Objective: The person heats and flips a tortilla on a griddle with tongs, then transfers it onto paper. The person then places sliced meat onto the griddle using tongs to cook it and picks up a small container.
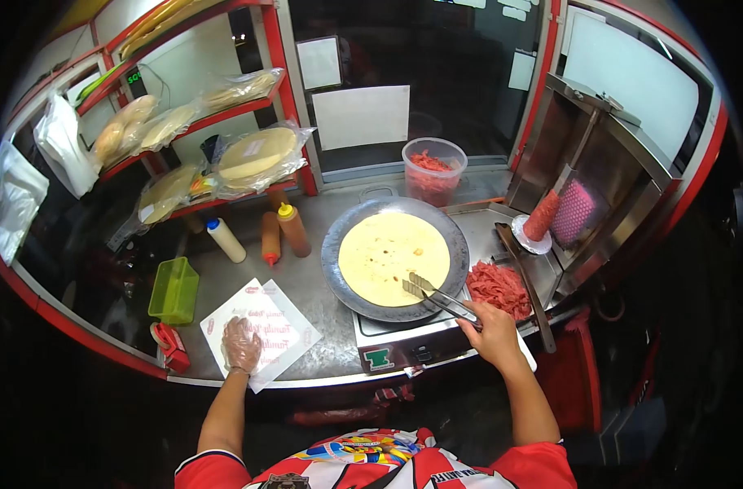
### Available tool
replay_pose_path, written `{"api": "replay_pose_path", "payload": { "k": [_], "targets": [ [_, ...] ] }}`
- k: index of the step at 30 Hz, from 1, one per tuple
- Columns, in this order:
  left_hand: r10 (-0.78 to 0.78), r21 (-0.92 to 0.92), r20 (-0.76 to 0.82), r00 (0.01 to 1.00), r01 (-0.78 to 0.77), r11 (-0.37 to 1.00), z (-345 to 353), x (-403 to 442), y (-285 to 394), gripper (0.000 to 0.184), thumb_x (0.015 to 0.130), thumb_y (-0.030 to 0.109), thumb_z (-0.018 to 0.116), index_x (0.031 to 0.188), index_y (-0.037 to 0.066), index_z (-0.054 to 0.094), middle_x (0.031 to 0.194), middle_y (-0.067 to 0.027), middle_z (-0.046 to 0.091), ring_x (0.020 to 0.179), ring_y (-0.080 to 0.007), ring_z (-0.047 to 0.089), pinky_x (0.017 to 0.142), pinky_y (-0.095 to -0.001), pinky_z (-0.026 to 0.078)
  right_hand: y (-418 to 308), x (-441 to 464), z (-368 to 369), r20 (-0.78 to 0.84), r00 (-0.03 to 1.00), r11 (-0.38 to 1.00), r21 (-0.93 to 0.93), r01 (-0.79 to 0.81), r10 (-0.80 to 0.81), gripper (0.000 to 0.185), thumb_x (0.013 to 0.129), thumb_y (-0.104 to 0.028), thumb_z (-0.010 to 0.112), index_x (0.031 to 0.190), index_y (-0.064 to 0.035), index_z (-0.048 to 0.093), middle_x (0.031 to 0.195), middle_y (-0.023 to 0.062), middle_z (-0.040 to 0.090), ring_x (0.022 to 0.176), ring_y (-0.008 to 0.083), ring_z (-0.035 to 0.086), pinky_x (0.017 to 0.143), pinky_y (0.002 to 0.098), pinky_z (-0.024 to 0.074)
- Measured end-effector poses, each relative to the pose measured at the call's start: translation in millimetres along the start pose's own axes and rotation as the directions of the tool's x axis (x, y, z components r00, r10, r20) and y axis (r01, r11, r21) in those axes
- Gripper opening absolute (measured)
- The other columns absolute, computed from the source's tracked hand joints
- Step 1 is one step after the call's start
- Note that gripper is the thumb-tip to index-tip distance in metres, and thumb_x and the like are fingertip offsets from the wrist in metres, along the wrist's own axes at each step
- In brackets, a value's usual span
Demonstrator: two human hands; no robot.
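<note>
Gloved left hand [242, 345] lies palm down, left forearm [226, 416] stretched forward; bare right hand [491, 330] curled in a grip

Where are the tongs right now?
Head view, right of centre: the tongs are in the right hand, their tips over the near right edge of the flatbread on the round pan, left of the shredded red food.

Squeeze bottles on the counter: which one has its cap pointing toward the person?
The red-capped bottle, between the blue-capped bottle and the yellow-capped bottle; theirs point away.
</note>
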State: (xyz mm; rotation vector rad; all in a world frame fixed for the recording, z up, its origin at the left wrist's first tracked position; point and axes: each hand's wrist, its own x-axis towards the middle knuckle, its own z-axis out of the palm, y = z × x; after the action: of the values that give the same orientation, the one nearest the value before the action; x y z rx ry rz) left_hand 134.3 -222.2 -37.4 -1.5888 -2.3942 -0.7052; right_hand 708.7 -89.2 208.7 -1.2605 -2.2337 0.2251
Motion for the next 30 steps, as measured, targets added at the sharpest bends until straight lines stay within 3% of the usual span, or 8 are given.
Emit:
{"api": "replay_pose_path", "payload": {
  "k": [10, 12, 14, 19, 23, 26, 28, 30],
  "targets": [
    [0.007, -0.031, -0.015, 1.000, -0.008, 1.000, -3.1, -1.6, 3.0, 0.055, 0.084, 0.030, 0.071, 0.129, -0.002, 0.066, 0.140, -0.0208, 0.057, 0.136, -0.0384, 0.050, 0.119, -0.0536, 0.035, -20.4, -0.9, -2.9, -0.053, 0.998, 1.000, 0.006, -0.017, 0.018, 0.036, 0.090, -0.022, 0.079, 0.120, -0.0033, 0.073, 0.095, 0.0184, 0.072, 0.075, 0.0370, 0.071, 0.070, 0.0459, 0.0560],
    [0.056, -0.007, -0.041, 0.998, -0.056, 0.998, -2.3, -3.0, 0.2, 0.055, 0.084, 0.030, 0.072, 0.130, -0.001, 0.066, 0.140, -0.0210, 0.058, 0.135, -0.0382, 0.051, 0.119, -0.0535, 0.035, -32.3, -1.1, 2.1, -0.122, 0.982, 0.981, 0.147, -0.126, 0.144, 0.036, 0.088, -0.022, 0.081, 0.117, -0.0017, 0.073, 0.098, 0.0205, 0.074, 0.078, 0.0386, 0.071, 0.071, 0.0442, 0.0563],
    [0.080, -0.011, -0.054, 0.995, -0.081, 0.997, -1.8, -2.7, -0.4, 0.056, 0.083, 0.030, 0.072, 0.130, -0.001, 0.065, 0.140, -0.0210, 0.058, 0.136, -0.0377, 0.051, 0.120, -0.0535, 0.035, -29.2, -7.5, 8.1, -0.096, 0.994, 0.998, 0.024, -0.058, 0.060, 0.037, 0.088, -0.023, 0.081, 0.117, -0.0007, 0.073, 0.098, 0.0213, 0.073, 0.083, 0.0395, 0.072, 0.074, 0.0447, 0.0563],
    [0.073, -0.269, -0.009, 0.997, -0.073, 0.960, -8.4, -4.5, -1.2, 0.053, 0.085, 0.023, 0.073, 0.132, 0.001, 0.064, 0.144, -0.0181, 0.056, 0.135, -0.0388, 0.051, 0.118, -0.0511, 0.037, -51.9, -11.7, 4.0, -0.110, 0.971, 0.977, 0.009, -0.213, 0.213, 0.037, 0.089, -0.025, 0.080, 0.116, 0.0003, 0.074, 0.103, 0.0226, 0.075, 0.094, 0.0408, 0.073, 0.083, 0.0447, 0.0571],
    [0.166, -0.300, 0.000, 0.986, -0.158, 0.941, -14.6, -3.7, -1.5, 0.054, 0.084, 0.023, 0.074, 0.133, 0.003, 0.064, 0.144, -0.0183, 0.055, 0.136, -0.0379, 0.051, 0.115, -0.0524, 0.038, -56.2, -12.8, 14.9, -0.205, 0.945, 0.932, -0.211, -0.295, 0.253, 0.035, 0.091, -0.025, 0.078, 0.117, -0.0017, 0.074, 0.103, 0.0211, 0.076, 0.093, 0.0399, 0.073, 0.082, 0.0461, 0.0568],
    [0.218, -0.285, 0.013, 0.976, -0.205, 0.936, -15.6, -3.8, -3.0, 0.053, 0.084, 0.020, 0.075, 0.133, 0.004, 0.064, 0.145, -0.0186, 0.055, 0.137, -0.0373, 0.051, 0.114, -0.0527, 0.039, -84.1, -7.8, 46.3, -0.291, 0.927, 0.956, -0.102, -0.277, 0.237, 0.036, 0.093, -0.026, 0.076, 0.119, -0.0021, 0.072, 0.097, 0.0200, 0.074, 0.088, 0.0407, 0.072, 0.078, 0.0480, 0.0562],
    [0.241, -0.241, 0.025, 0.970, -0.228, 0.943, -11.5, -4.3, -4.1, 0.052, 0.085, 0.022, 0.074, 0.133, 0.004, 0.064, 0.147, -0.0185, 0.054, 0.138, -0.0373, 0.050, 0.115, -0.0530, 0.038, -106.1, -10.4, 64.3, -0.145, 0.976, 0.961, -0.199, -0.192, 0.165, 0.035, 0.094, -0.026, 0.076, 0.120, -0.0027, 0.072, 0.099, 0.0207, 0.074, 0.089, 0.0414, 0.072, 0.078, 0.0490, 0.0564],
    [0.260, -0.288, 0.030, 0.965, -0.241, 0.927, -12.5, -4.7, -7.1, 0.052, 0.087, 0.026, 0.072, 0.134, 0.005, 0.064, 0.148, -0.0181, 0.053, 0.138, -0.0380, 0.048, 0.114, -0.0544, 0.038, -122.0, -9.1, 54.8, -0.142, 0.957, 0.936, -0.216, -0.278, 0.251, 0.036, 0.093, -0.030, 0.076, 0.118, -0.0041, 0.074, 0.098, 0.0224, 0.075, 0.088, 0.0423, 0.072, 0.078, 0.0493, 0.0570]
  ]
}}
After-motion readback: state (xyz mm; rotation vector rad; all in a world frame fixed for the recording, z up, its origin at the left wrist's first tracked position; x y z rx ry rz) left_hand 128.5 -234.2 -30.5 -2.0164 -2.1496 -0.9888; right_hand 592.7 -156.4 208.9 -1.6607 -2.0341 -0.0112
